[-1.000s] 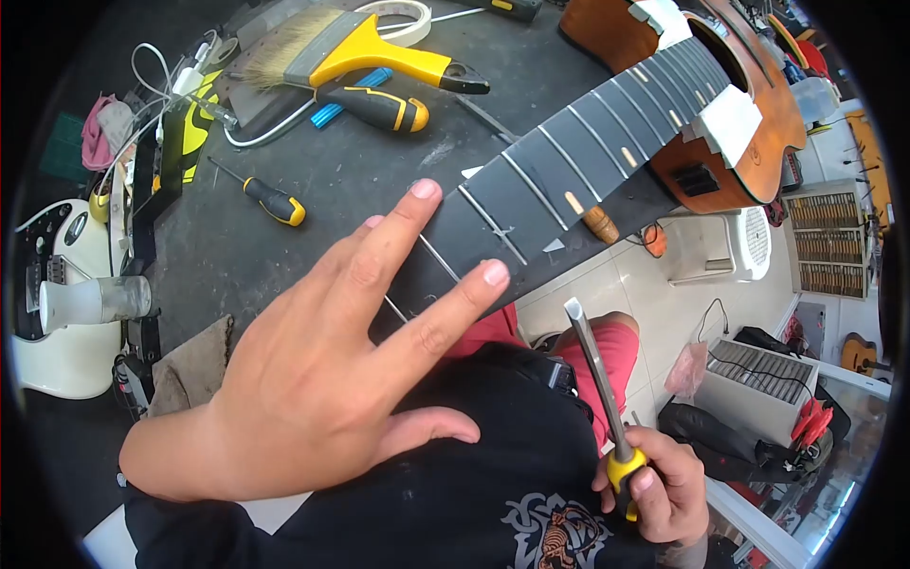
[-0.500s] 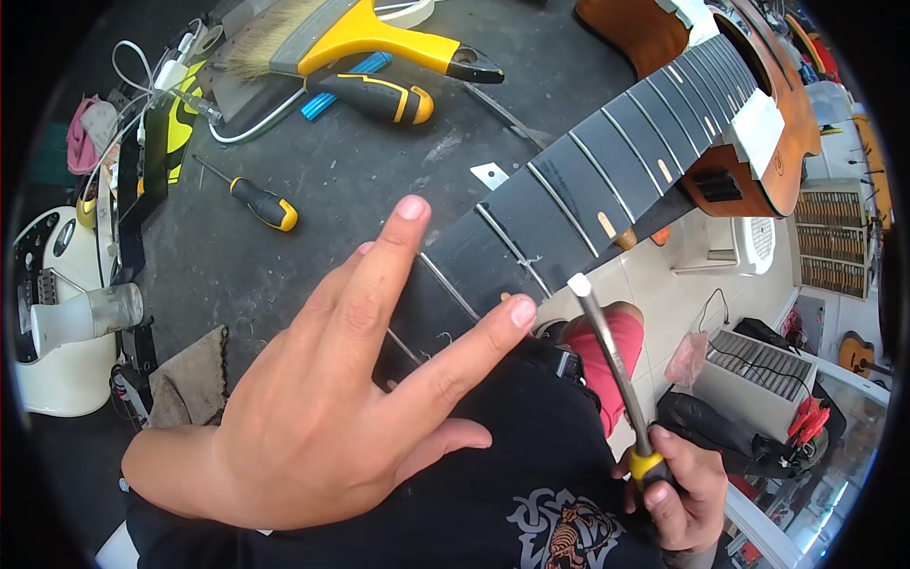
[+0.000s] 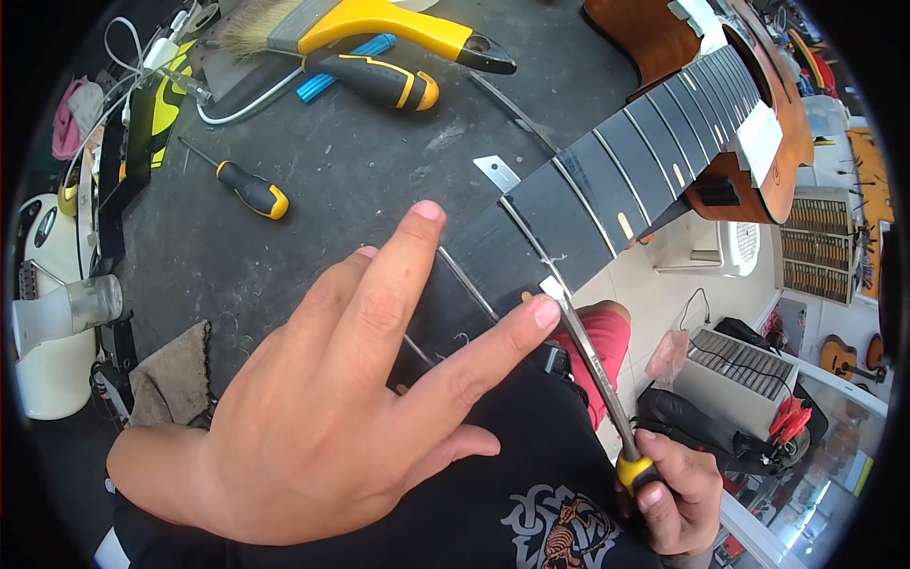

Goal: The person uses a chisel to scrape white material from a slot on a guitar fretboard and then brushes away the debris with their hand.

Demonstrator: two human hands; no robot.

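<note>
A guitar neck [image 3: 569,190] with a dark fretboard and metal frets runs diagonally up to an orange-brown body [image 3: 749,190] with white tape. My left hand [image 3: 351,379] lies over the lower end of the neck, fingers spread, the index fingertip beside the tool's tip. In my right hand [image 3: 678,493] is the black and yellow handle of a flat-bladed screwdriver [image 3: 597,370]. Its whitish tip is at the fretboard's near edge, by a fret end. Thin pale shavings cling to that fret.
On the dark workbench [image 3: 332,180] are a yellow-handled brush [image 3: 389,24], a thick screwdriver [image 3: 379,81], a small screwdriver [image 3: 251,190], a blue stick [image 3: 318,85], a metal blade [image 3: 496,173] and a brown cloth [image 3: 175,375]. A white stool [image 3: 735,251] stands beyond.
The screwdriver in my right hand has moved left, its tip now at the fretboard edge beside my left index finger. The camera view has shifted slightly.
</note>
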